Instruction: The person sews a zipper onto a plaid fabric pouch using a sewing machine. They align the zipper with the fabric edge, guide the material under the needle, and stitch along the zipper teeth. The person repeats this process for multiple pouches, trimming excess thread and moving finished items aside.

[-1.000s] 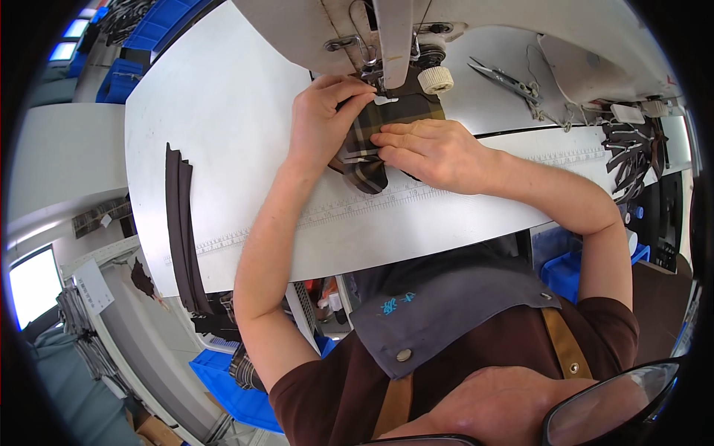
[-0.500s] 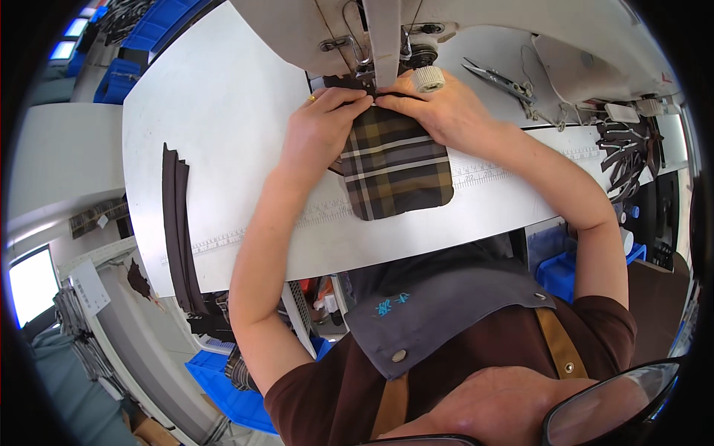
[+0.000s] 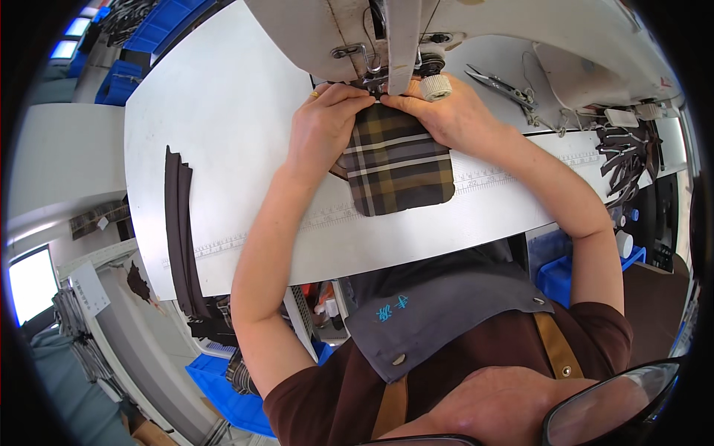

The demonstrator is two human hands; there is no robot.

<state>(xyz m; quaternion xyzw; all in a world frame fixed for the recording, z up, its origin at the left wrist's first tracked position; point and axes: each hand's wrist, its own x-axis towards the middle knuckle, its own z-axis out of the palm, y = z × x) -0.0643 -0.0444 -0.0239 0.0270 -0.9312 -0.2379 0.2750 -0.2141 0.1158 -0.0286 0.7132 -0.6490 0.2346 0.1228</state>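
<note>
- Cloth (image 3: 401,167), plaid with rounded lower corners, lies flat on table (image 3: 230,134), upper edge up at the presser foot (image 3: 377,88) of the sewing machine (image 3: 320,33).
- Left hand (image 3: 321,126): thumb and fingertips closed on the cloth's upper edge, just left of the foot.
- Right hand (image 3: 455,115): fingertips on the same edge, just right of the foot; some fingers hidden behind knob (image 3: 436,88), so can't tell if pinching or only pressing.
- Hands: fingertips nearly meeting at the foot, wrists well apart.
- Done, as judged: cloth spread flat, edge brought up to the foot.
- Left, as judged: work at that upper edge looks unfinished; both hands on it, cloth not clear of the machine.
- Can't tell: whether the needle is down, or any stitch is in; foot area small and dark.
- Dark edge peeks out beside the cloth's left side; unclear if a second layer.
- Untouched: dark strips (image 3: 180,230) at the table's left, scissors (image 3: 502,87) right of the machine, strip bundle (image 3: 623,157) far right.
</note>
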